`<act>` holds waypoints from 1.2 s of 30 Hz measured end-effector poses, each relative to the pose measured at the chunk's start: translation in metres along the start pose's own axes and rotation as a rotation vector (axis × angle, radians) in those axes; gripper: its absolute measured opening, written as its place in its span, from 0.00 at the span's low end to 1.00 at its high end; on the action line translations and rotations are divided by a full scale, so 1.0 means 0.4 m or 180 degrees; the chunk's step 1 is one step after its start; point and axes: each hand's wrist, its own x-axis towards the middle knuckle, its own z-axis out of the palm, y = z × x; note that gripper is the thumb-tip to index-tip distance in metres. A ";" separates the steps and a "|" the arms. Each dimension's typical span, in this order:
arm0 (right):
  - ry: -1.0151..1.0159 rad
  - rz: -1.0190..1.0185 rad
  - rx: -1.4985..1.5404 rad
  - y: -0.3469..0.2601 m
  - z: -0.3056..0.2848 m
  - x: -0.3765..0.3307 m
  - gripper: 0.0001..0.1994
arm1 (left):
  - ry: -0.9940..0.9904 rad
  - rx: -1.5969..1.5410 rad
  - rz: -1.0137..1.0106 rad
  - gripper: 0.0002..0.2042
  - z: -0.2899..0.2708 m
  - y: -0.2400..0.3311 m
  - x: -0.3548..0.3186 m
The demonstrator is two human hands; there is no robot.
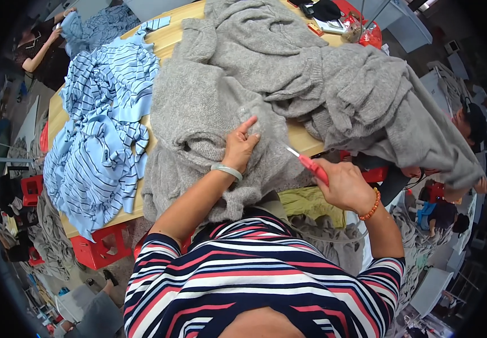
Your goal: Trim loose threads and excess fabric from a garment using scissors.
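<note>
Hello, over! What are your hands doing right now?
Left hand pressing grey knit sweater flat. Right hand gripping red-handled snips, tip at the knit. Nothing between them.

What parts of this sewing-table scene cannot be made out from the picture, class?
- Head view: the tip of the red-handled tool in the right hand is too small to identify.
- The table top is mostly hidden under the grey knitwear and the blue striped fabric.
- The left hand palm is hidden, pressed on the knit.
</note>
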 end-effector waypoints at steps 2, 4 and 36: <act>-0.0072 -0.0126 0.0037 -0.001 -0.003 -0.007 0.14 | 0.0139 -0.0033 0.0067 0.20 -0.001 -0.002 0.007; -0.0246 0.0094 0.0019 0.001 -0.010 -0.005 0.15 | 0.0146 -0.0156 -0.0019 0.20 -0.004 0.002 0.011; 0.0089 0.0424 0.0628 0.126 0.079 0.002 0.12 | -0.0700 0.2262 0.0103 0.08 -0.048 -0.083 0.253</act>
